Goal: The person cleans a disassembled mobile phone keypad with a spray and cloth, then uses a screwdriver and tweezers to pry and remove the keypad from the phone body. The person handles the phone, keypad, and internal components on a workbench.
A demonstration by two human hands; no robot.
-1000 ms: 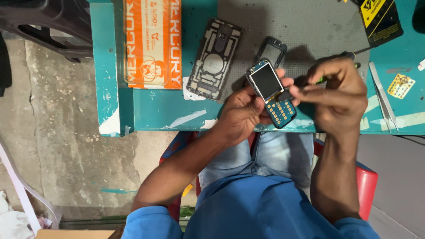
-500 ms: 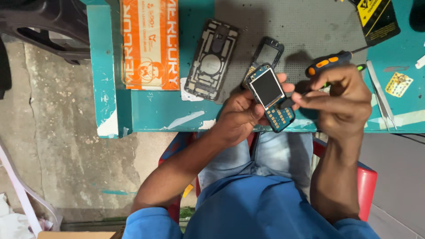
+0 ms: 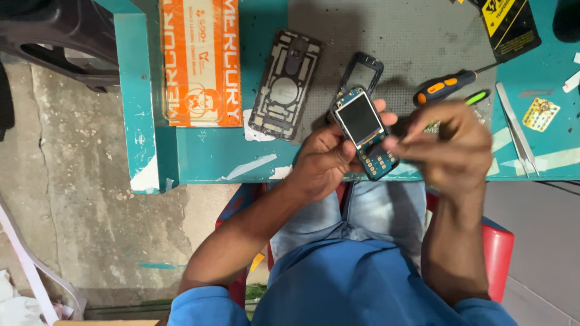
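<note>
My left hand [image 3: 326, 160] holds a bare phone board [image 3: 365, 133] with a small screen on top and a blue keypad section below, just over the table's front edge. My right hand [image 3: 450, 151] is on the board's right side, its blurred fingertips pinched at that edge. I cannot tell whether anything small is between them. A screwdriver [image 3: 447, 87] with an orange and black handle lies on the grey mat [image 3: 423, 42] just beyond my right hand.
On the teal table [image 3: 199, 157] lie an empty black phone frame [image 3: 361, 69], a metal inner housing [image 3: 287, 90], an orange box [image 3: 200, 60], tweezers [image 3: 515, 127], a yellow sticker [image 3: 541, 113] and a black-and-yellow packet [image 3: 507, 24]. I sit on a red stool [image 3: 498, 247].
The screwdriver, hidden under my right hand a second ago, now lies in plain sight on the mat. My right hand has dropped lower and pinches at the board's side. The left hand barely moved.
</note>
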